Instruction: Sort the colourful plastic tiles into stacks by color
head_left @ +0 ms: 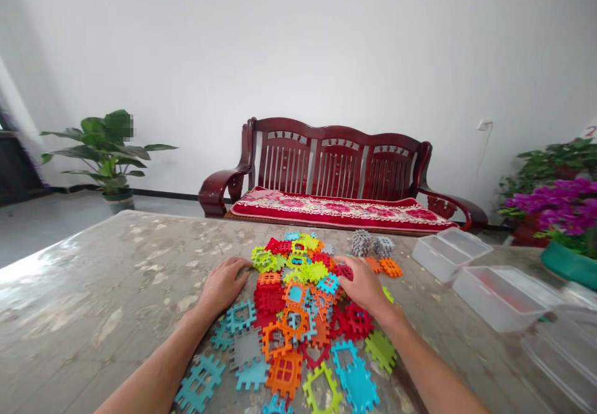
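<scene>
plastic pieces [295, 307] spill across the table [116, 289], centre, near to far; left hand [222, 283] rests at their left edge, right hand [361, 282] at their right by a red piece [344, 271], probably putting both sides in reach. whether either is gripping, i can't tell!

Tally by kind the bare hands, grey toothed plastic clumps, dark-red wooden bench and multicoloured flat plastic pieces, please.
Bare hands (left hand, right hand): 2
Grey toothed plastic clumps: 2
Dark-red wooden bench: 1
Multicoloured flat plastic pieces: overlapping, cannot be counted
Total without those pieces: 5
</scene>
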